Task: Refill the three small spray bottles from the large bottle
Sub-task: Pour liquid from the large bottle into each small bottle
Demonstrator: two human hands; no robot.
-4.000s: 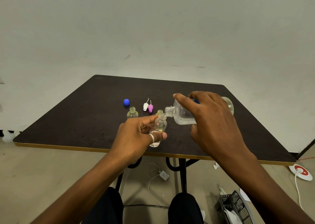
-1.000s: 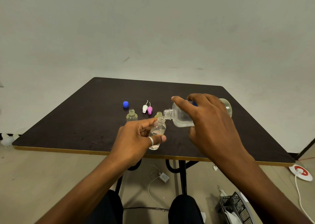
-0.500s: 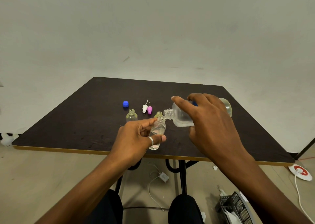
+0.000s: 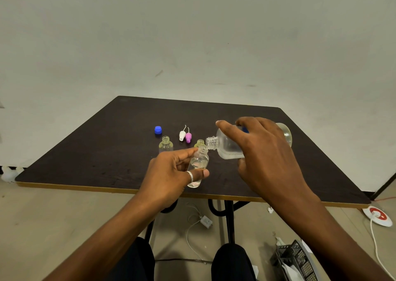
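Knees: the person's knees (image 4: 231,259) are showing at the bottom edge, below the near side of the table (image 4: 107,148)
Floor: a dark basket (image 4: 295,259) is lying right of the knees, a white charger (image 4: 205,221) is lying under the table, and a round white and red socket board (image 4: 378,216) is sitting far right
Left hand: the left hand (image 4: 169,178) is gripping the small bottle (image 4: 199,163) above the table's near part, one finger wearing a ring (image 4: 190,176) curling across its lower front, another reaching up beside its neck
Small bottle: it is standing open in the grip, leaning slightly, with clear liquid sitting low inside
Right hand: the right hand (image 4: 263,158) is clasping the large bottle (image 4: 227,146) from above, fingers curling over its body
Large bottle: it is lying almost on its side in the air, its open mouth meeting the small bottle's mouth, liquid pooling along its lower side
Spare bottles: the clear bottle (image 4: 165,144) is standing open on the table left of the hands; the yellowish bottle (image 4: 200,142) is peeking out behind the held one
Spray tops: the white top (image 4: 182,135) and pink top (image 4: 188,137) are lying just beside each other, beyond the spare bottles
Cap: the blue cap (image 4: 158,130) is sitting farthest left, beyond the clear bottle
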